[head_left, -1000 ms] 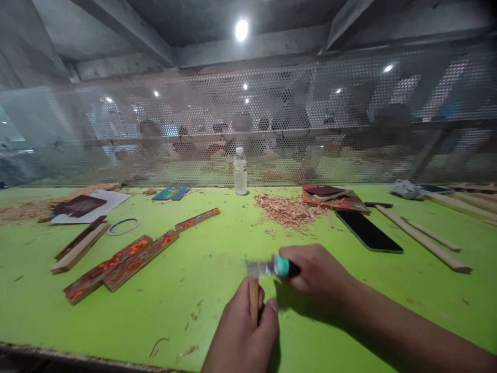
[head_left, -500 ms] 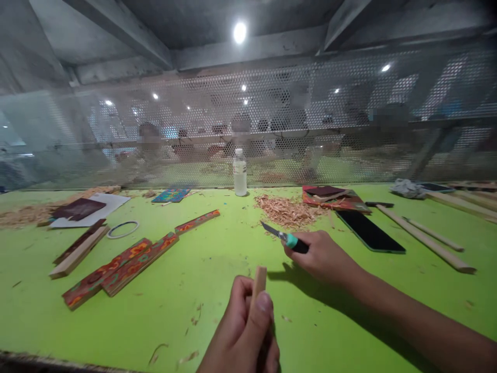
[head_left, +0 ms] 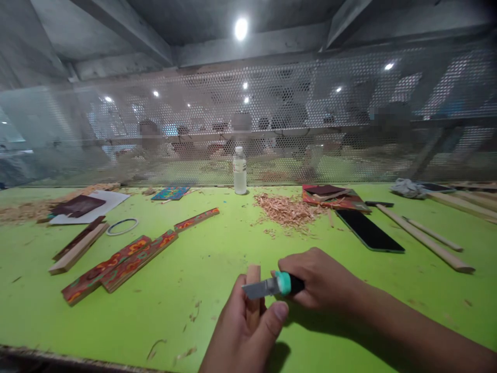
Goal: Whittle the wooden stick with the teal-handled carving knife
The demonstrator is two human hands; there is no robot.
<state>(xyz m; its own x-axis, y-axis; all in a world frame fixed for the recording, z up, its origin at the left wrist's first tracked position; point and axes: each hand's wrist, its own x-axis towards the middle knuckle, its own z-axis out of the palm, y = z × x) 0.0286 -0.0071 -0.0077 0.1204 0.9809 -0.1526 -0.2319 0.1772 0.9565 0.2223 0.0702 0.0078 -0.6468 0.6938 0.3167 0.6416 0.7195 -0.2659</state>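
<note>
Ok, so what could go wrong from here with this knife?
The utility knife in the right hand has its blade across the wooden stick, close to the bare left hand; a slip could cut it. The wooden stick also seems steadied only by that hand, so it might twist under the blade.

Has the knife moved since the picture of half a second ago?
Yes: the knife has moved downward in the view, farther from the pile of shavings; its blade now appears across the wooden stick.
</note>
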